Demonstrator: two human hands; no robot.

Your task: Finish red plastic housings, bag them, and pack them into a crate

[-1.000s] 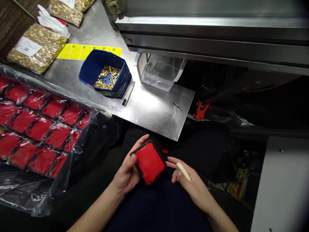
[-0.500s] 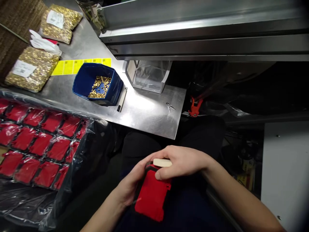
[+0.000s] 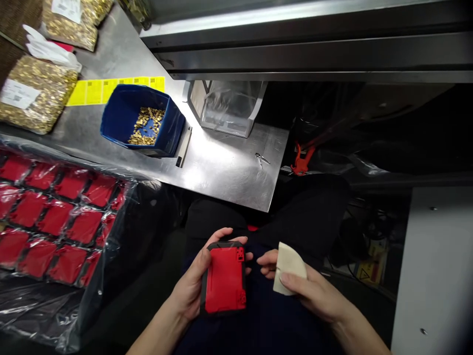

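A red and black case (image 3: 226, 280) lies in my left hand (image 3: 195, 276), its red face turned up. The fingers wrap round its far and right edges, with the thumb along the left edge. To the right, apart from the case, my right hand (image 3: 308, 288) pinches a cream-coloured flat pad (image 3: 290, 268) between thumb and fingers. The pad has one curved edge. Both hands are above my lap, in front of the metal table's near corner.
On the metal table (image 3: 225, 177) are a blue bin (image 3: 172, 123) of small brass parts, a grey bin (image 3: 229, 130), a marker (image 3: 184, 148), small metal pieces (image 3: 263, 159) and bags of brass parts (image 3: 48, 93). Plastic-lined rows of red cases (image 3: 55, 217) lie left. A metal beam (image 3: 295, 54) crosses above.
My right hand has moved off the case to the right with the pad, which now shows its broad side. The case has turned more upright in my left hand. The view has shifted slightly.
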